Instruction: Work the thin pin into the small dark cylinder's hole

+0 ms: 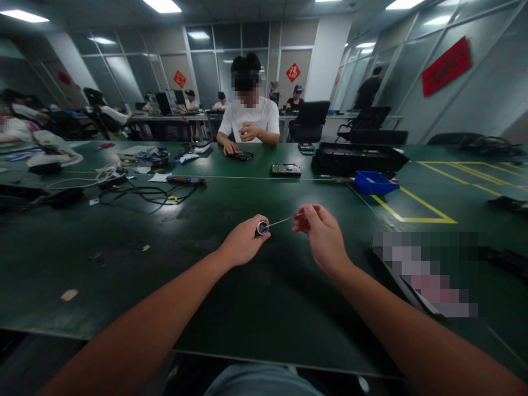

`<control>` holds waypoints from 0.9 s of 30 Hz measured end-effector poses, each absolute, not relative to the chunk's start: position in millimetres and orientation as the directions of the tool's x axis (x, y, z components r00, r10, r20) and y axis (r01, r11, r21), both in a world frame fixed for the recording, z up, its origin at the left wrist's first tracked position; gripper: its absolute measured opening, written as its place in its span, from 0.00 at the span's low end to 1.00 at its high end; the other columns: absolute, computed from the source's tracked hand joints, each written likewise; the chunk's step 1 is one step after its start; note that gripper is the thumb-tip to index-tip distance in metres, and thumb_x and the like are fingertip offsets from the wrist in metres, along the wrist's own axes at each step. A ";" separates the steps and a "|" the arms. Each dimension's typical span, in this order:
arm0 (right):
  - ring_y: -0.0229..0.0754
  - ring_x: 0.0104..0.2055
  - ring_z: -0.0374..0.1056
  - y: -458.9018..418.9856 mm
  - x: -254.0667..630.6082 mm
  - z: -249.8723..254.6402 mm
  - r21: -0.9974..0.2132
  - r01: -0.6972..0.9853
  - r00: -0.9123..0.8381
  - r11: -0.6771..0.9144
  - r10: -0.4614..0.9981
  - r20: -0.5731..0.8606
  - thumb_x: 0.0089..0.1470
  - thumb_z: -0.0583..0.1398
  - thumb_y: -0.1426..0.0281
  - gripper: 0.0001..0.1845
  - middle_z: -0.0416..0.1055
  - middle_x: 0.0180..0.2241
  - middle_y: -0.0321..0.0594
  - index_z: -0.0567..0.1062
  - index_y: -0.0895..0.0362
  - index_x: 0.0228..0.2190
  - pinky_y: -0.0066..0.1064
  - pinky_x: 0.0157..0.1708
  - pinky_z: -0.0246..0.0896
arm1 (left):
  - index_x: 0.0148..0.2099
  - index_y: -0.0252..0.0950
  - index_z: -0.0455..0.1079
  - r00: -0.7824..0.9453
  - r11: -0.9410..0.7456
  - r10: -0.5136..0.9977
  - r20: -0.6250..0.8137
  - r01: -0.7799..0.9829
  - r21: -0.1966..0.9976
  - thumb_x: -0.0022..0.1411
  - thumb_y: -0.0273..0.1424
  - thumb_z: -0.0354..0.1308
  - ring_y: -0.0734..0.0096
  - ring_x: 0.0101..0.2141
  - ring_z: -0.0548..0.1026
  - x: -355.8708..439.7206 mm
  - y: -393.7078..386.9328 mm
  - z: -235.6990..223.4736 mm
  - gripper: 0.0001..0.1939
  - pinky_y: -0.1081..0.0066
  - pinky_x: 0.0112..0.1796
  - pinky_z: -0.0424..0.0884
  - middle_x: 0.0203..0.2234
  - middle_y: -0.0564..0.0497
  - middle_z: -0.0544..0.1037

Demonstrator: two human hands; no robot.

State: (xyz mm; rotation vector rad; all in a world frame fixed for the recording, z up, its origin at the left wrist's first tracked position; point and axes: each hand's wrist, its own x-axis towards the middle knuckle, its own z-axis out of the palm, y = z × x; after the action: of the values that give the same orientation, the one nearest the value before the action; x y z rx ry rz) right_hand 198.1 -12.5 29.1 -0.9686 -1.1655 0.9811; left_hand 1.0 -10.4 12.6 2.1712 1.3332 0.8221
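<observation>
My left hand (243,242) is closed around a small dark cylinder (262,227) with a bright silver rim. Its round end faces up toward the camera, and what kind of thing it is I cannot tell. A thin metal rod (280,222) runs from this end across to my right hand (324,236). The thumb and fingers of the right hand pinch the rod's far end. Whether the rod is fixed in the cylinder or only touches it does not show. Both hands are held above the green table (256,308).
Across the table a person (249,118) handles a hard drive (240,155). Another drive (286,170) lies nearer me, beside a black tray (358,158) and a blue bin (375,182). Cables (144,192) and an electric screwdriver (187,180) lie left. A blurred-out flat object (424,275) is at right.
</observation>
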 end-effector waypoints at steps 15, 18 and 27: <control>0.41 0.31 0.73 -34.1 193.5 39.8 -0.783 0.412 -0.049 0.466 0.869 0.492 0.61 0.58 0.58 0.13 0.77 0.30 0.40 0.74 0.55 0.36 0.33 0.32 0.65 | 0.46 0.40 0.67 0.295 -0.376 0.926 0.237 0.651 0.659 0.64 0.33 0.57 0.67 0.35 0.73 1.0 -9.4 11.2 0.09 0.68 0.35 0.64 0.36 0.52 0.76; 0.38 0.23 0.66 -34.5 195.0 41.8 -0.720 0.549 -0.018 0.424 0.868 0.496 0.57 0.61 0.55 0.17 0.72 0.22 0.35 0.72 0.54 0.26 0.31 0.24 0.56 | 0.47 0.40 0.67 0.293 -0.364 0.930 0.221 0.654 0.664 0.64 0.33 0.57 0.66 0.35 0.74 1.6 -10.0 11.2 0.09 0.69 0.34 0.64 0.36 0.52 0.77; 0.41 0.32 0.71 -38.8 194.3 42.8 -0.652 0.510 -0.186 0.561 0.812 0.553 0.63 0.55 0.66 0.08 0.75 0.32 0.38 0.73 0.54 0.38 0.32 0.32 0.61 | 0.48 0.40 0.66 0.286 -0.359 0.932 0.223 0.638 0.681 0.64 0.33 0.56 0.69 0.33 0.74 0.5 -8.7 10.3 0.10 0.70 0.34 0.65 0.35 0.52 0.76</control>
State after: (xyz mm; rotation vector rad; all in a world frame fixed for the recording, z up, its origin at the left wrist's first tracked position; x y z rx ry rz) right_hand 194.3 -38.8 42.8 -1.0796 -1.8499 0.4015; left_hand 0.5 -8.7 10.3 2.0955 1.4040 0.8383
